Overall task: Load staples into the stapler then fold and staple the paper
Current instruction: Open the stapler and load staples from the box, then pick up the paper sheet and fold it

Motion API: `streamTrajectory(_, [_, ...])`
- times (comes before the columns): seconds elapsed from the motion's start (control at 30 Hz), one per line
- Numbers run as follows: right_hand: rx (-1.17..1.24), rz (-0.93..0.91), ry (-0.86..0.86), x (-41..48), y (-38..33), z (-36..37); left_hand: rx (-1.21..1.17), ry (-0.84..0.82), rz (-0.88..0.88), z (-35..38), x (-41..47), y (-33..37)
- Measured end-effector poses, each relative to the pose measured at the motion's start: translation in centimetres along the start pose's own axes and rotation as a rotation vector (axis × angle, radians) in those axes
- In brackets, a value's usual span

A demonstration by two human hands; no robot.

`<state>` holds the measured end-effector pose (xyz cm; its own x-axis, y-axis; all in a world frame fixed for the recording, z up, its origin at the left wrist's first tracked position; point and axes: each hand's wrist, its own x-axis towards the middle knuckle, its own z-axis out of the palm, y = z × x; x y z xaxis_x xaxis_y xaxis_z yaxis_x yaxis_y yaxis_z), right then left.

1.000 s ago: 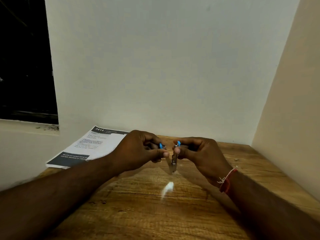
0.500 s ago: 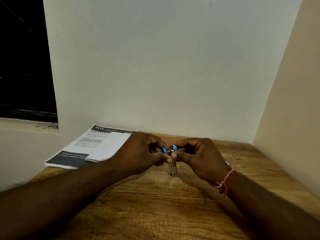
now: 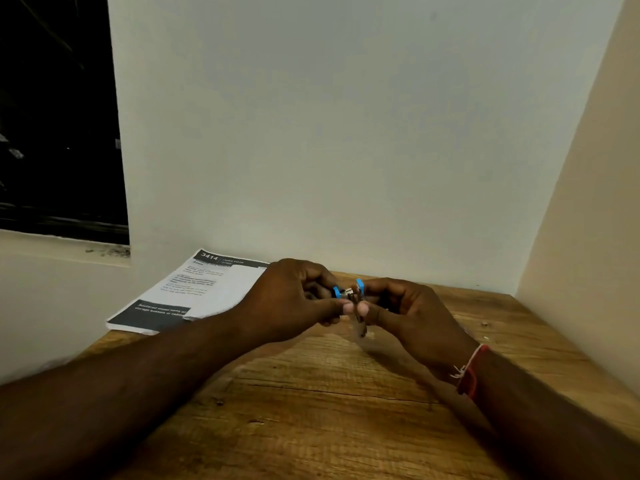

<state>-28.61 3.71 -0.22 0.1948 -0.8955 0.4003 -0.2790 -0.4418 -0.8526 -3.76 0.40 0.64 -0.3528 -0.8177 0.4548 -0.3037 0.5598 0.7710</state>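
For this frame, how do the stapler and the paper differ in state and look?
The stapler is gripped between the left hand and the right hand; the paper lies flat on the table, untouched. The stapler is small, blue and metal; the paper is broad and white with dark printed bands. Both are toward the table's far side.

Wooden table [image 3: 311,410]; printed paper [image 3: 194,292] flat at its far-left corner

One head-worn wide view.
It looks forward and down from behind the left hand [image 3: 291,299] and right hand [image 3: 412,317], apparently close above them.
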Motion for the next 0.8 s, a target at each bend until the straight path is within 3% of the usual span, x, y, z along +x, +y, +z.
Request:
streamTrajectory(0.1, [-0.113, 0.003, -0.049, -0.1, 0.2, 0.1, -0.126, 0.025, -0.05, -0.1, 0.3, -0.3])
streamTrajectory(0.3, [-0.318, 0.085, 0.006, 0.4, 0.8, 0.1, -0.168, -0.131, -0.14, -1.5, 0.8, -1.0])
streamTrajectory(0.37, [-0.351, 0.112, 0.048, 0.6, 1.2, -0.1, 0.037, -0.048, -0.144, -3.3, 1.8, -1.3])
streamTrajectory(0.43, [-0.439, 0.116, 0.082, 0.9, 1.7, -0.5, 0.496, 0.092, -0.205, -6.2, 2.7, -2.1])
streamTrajectory(0.53, [-0.665, 0.124, 0.1, 1.3, 2.2, -1.4, 0.987, 0.138, -0.469, -10.2, 3.3, -4.4])
streamTrajectory(0.63, [-0.728, 0.144, 0.122, 1.4, 2.6, -1.9, 1.023, 0.034, -0.643, -11.3, 3.5, -6.9])
streamTrajectory(0.8, [-0.768, 0.172, 0.11, 1.5, 3.1, -2.1, 0.889, -0.007, -0.712, -11.0, 3.5, -8.7])
